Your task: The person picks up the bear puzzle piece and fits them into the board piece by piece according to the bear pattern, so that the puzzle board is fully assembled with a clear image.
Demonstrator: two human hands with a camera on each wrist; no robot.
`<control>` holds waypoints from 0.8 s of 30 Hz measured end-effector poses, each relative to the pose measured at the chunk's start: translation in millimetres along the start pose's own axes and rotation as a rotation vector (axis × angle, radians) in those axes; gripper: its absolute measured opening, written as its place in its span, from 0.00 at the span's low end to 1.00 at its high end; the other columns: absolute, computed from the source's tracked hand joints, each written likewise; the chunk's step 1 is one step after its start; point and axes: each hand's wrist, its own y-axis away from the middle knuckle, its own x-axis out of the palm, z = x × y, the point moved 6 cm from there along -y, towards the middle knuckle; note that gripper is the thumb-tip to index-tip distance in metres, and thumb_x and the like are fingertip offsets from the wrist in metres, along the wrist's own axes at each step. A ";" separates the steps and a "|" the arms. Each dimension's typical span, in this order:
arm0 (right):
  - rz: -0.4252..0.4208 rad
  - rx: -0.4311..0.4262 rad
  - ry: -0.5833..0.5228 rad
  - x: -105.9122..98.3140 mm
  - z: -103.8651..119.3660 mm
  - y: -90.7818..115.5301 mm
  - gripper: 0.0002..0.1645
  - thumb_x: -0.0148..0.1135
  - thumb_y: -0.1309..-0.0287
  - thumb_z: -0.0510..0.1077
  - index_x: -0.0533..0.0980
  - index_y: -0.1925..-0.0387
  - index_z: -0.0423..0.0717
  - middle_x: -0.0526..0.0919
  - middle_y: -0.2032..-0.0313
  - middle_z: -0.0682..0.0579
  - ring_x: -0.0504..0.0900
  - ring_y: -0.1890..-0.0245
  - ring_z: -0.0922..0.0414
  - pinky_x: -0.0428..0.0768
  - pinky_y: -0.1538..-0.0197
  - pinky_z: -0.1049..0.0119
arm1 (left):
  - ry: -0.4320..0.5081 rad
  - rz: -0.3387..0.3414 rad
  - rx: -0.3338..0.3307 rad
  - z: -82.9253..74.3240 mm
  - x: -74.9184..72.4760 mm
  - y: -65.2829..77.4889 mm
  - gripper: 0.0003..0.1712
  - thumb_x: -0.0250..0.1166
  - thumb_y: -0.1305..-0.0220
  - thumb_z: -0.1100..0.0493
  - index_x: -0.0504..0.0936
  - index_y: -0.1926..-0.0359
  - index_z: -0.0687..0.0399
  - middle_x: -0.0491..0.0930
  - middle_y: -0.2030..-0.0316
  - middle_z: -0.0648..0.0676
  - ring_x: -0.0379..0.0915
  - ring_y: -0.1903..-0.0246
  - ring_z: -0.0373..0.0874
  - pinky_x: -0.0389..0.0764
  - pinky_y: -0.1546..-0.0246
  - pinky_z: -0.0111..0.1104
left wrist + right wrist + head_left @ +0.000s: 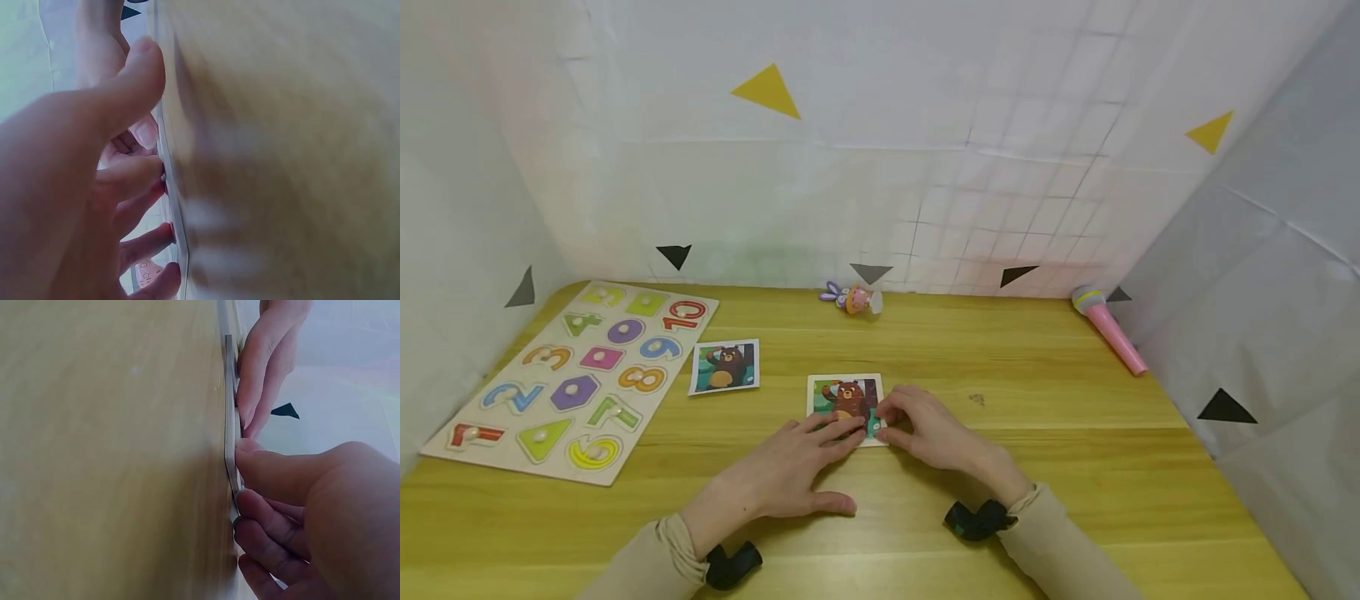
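A small square bear jigsaw puzzle [850,392] with a pale border lies flat on the table, its lower part covered by fingers. My left hand [786,471] reaches over it from the left, its extended fingers resting on the lower part of the picture and its thumb spread out over the table. At the lower right edge, my right hand [928,429] curls its thumb and fingertips against the puzzle. The right wrist view shows the thumb on the puzzle's thin board [230,425], the other fingers bunched beside its edge.
Left of the puzzle lies a bear picture card [725,368], close to a wooden number-and-shape peg board [561,325]. A small rabbit-eared figurine [853,299] lies near the back wall. A pink toy microphone [1112,333] is at the right. White sheets wall in the table [1000,350].
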 end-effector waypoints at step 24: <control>-0.023 0.015 -0.088 -1.2 -3.5 -0.9 0.11 0.71 0.41 0.43 0.88 0.57 0.44 0.81 0.71 0.60 0.73 0.74 0.68 0.74 0.70 0.73 | 0.013 0.046 -0.043 -0.3 1.2 -0.4 0.54 0.57 0.40 0.23 0.57 0.22 0.45 0.54 0.22 0.48 0.47 0.24 0.55 0.63 0.32 0.60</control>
